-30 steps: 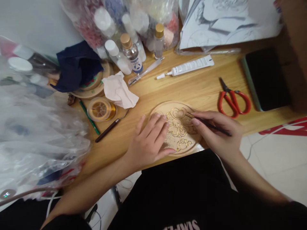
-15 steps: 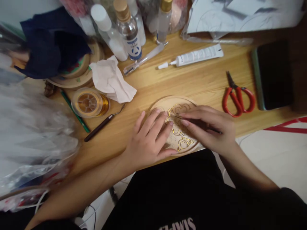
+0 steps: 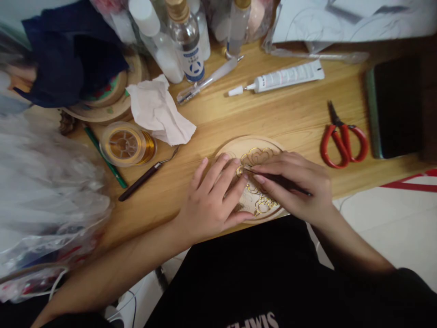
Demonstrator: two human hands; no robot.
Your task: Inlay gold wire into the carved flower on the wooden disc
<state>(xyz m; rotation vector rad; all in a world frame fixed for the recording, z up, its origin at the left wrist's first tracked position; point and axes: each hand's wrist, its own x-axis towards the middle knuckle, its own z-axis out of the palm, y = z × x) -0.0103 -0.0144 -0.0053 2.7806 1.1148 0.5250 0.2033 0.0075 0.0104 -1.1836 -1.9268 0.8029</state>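
Note:
A round pale wooden disc (image 3: pixel 232 146) with gold wire outlines (image 3: pixel 264 203) and drawn lines lies at the table's front edge. My left hand (image 3: pixel 210 205) rests on its left part, fingers spread, holding nothing. From the right, my right hand (image 3: pixel 297 182) pinches a thin dark tool (image 3: pixel 285 181), probably tweezers, between thumb and fingers. Its tip is at the gold wire near my left fingertips. The fingers of my right hand hide part of the disc's right side.
Red-handled pliers (image 3: pixel 344 145) and a phone (image 3: pixel 396 109) lie right. Behind are a white tube (image 3: pixel 290 76), a pen (image 3: pixel 208 82) and bottles (image 3: pixel 191 54). Left are crumpled tissue (image 3: pixel 159 109), a gold wire spool (image 3: pixel 126 144), a dark-handled tool (image 3: pixel 141 181) and a green pencil (image 3: pixel 105 157).
My right hand and the dark tool have shifted slightly left across the disc, with the tip closer to my left fingers. The camera view has moved a little.

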